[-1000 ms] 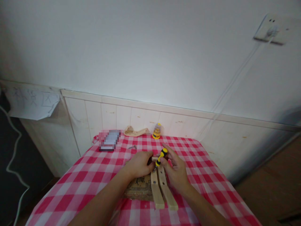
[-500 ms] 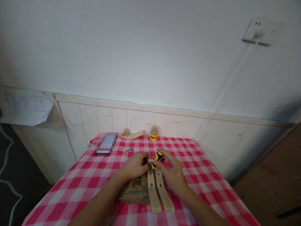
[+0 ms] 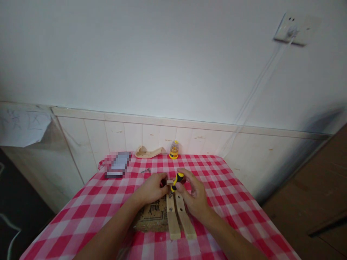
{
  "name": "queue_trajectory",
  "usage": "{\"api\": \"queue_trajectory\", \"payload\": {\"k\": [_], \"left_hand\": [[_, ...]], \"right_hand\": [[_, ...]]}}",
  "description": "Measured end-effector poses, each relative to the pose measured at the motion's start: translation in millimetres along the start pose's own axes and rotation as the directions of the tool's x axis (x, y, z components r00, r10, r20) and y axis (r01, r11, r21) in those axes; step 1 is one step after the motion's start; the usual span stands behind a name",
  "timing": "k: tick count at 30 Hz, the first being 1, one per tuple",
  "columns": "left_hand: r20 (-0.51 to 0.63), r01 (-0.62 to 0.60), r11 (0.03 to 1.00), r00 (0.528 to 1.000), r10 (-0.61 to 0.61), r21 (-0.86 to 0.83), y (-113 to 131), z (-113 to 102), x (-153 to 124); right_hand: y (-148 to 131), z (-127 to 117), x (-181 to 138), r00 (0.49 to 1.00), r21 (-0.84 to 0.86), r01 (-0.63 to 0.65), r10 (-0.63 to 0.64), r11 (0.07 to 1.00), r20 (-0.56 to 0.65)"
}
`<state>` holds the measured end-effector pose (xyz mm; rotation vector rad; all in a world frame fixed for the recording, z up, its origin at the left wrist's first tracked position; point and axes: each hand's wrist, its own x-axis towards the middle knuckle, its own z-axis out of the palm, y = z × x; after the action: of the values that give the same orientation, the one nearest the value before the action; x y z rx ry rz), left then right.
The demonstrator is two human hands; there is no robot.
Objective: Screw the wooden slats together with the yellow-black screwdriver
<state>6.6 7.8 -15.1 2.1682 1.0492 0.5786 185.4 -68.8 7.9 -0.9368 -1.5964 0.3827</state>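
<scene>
"On your feed, what is the right hand (image 3: 196, 195) holding?"

"A screwdriver (image 3: 176, 181), pinched between thumb and fingers. From my distant seat I see it slanting to the left of the palm, tip down over the left wooden strip (image 3: 174, 225); I cannot tell whether it meets a screw."

"And the left hand (image 3: 151, 189)?"

"Fingers curled at the strip's far end, just across from the screwdriver. I cannot tell whether they grip it."

"How do the pieces look?"

"The screwdriver has a stubby yellow-and-black handle. The strip is pale and gently bent, with metal showing in a hole; the right wooden strip (image 3: 187, 225), its holes dark, lies just beside it. A brown, dark-printed slab (image 3: 151, 216) sits to their left."

"Farther out?"

"Small metal pieces (image 3: 146, 170) on a red-and-white checked tablecloth (image 3: 214, 175), then a curved wooden piece (image 3: 149, 154) and a yellow-based bottle (image 3: 174, 151) near the wall (image 3: 162, 72)."
</scene>
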Motion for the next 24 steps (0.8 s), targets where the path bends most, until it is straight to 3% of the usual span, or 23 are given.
{"api": "queue_trajectory", "payload": {"k": [24], "left_hand": [[-0.027,-0.030,1.000,0.999,0.030,0.009,4.2,-4.3,-4.2]], "right_hand": [[-2.6,0.0,-2.2,0.999,-0.014,0.002,-0.001,1.000,0.039]]}}
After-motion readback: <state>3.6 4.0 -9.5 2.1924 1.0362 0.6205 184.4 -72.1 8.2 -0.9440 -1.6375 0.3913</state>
